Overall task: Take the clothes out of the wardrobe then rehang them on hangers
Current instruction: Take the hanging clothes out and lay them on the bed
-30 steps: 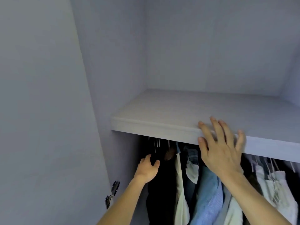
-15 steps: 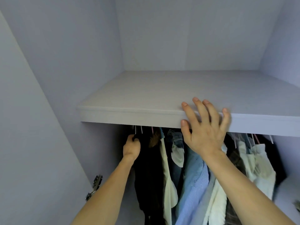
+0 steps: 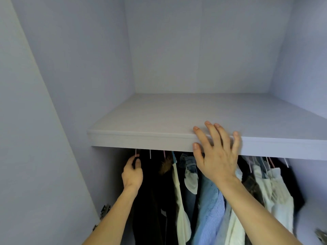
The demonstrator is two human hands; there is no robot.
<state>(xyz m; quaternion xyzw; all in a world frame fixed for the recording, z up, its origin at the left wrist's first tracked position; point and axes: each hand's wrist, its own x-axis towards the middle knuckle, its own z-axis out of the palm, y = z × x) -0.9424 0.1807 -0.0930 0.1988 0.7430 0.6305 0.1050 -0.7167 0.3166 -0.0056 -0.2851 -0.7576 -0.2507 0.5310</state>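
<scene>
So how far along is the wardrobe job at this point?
Nothing looks done: the clothes all hang under the shelf. In hand: the left hand grips the leftmost dark garment near its top; the right hand rests flat on the shelf edge. Left: taking everything out and rehanging.

Grips: two, left grip (image 3: 132, 172) at 7 o'clock, right grip (image 3: 217, 156) at 4 o'clock. Shelf (image 3: 159, 117): one. Clothes (image 3: 208, 200): one crowded hanging row at 6 o'clock, number untellable.

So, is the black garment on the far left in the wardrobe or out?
In. The black garment hangs below the pale grey wooden shelf with the other clothes, and the left hand grips its top.
</scene>
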